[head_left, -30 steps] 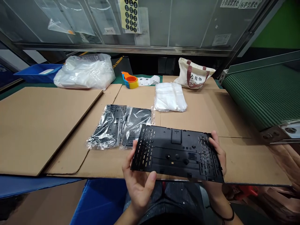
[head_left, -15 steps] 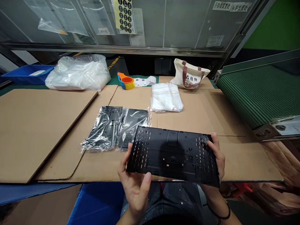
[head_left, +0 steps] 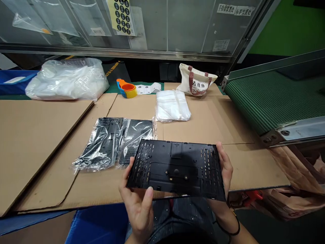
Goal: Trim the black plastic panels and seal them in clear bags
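Note:
I hold a flat black plastic panel (head_left: 177,167) with rows of slots level over the near edge of the cardboard-covered bench. My left hand (head_left: 137,206) grips its left end from below, thumb on the near edge. My right hand (head_left: 225,166) clasps the right end, fingers curled over the side. Just beyond the panel's left corner lie two black panels sealed in clear bags (head_left: 111,142), side by side on the cardboard.
A stack of empty white bags (head_left: 172,105) lies mid-bench. Farther back sit a large sack of white bags (head_left: 66,79), an orange and blue tape dispenser (head_left: 126,89), a label strip (head_left: 147,88) and a canvas tote (head_left: 195,81). A green conveyor belt (head_left: 274,98) runs along the right.
The view has swung right, so everything sits further left in the picture. The panel stays in both hands and now lies a little flatter.

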### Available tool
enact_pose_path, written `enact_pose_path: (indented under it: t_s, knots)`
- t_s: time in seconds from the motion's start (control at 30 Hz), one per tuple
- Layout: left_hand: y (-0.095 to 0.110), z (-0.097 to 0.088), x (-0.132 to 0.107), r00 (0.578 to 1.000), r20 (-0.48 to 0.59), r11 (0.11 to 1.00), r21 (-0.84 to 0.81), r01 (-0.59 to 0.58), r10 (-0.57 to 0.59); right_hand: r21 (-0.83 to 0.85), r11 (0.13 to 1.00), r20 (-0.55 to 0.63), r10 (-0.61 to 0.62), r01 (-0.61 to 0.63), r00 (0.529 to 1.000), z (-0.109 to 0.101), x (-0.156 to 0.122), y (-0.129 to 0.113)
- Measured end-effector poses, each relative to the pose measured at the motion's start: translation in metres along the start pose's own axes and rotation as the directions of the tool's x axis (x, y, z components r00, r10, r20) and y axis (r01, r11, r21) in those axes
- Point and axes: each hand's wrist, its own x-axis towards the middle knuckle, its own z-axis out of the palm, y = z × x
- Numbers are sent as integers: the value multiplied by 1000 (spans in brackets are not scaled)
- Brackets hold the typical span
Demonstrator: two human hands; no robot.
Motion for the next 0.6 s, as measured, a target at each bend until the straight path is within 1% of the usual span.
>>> enact_pose_path:
  t_s: [0.2,0.3,0.47,0.6]
  knots:
    - [0,-1,1,999,-14,999,18,-35,35,-51,999,22,3,-2,1000,-1,2,0]
    - [-1,-1,2,998,-12,998,31,-63,63,-68,997,50,52,-48,997,-3,5,-2]
    - [0,1,2,992,-13,989,79,-122,123,-48,986,156,164,-159,974,-5,10,-2]
    - [2,1,1,989,-6,982,123,-145,147,-13,981,194,192,-193,962,-5,13,1]
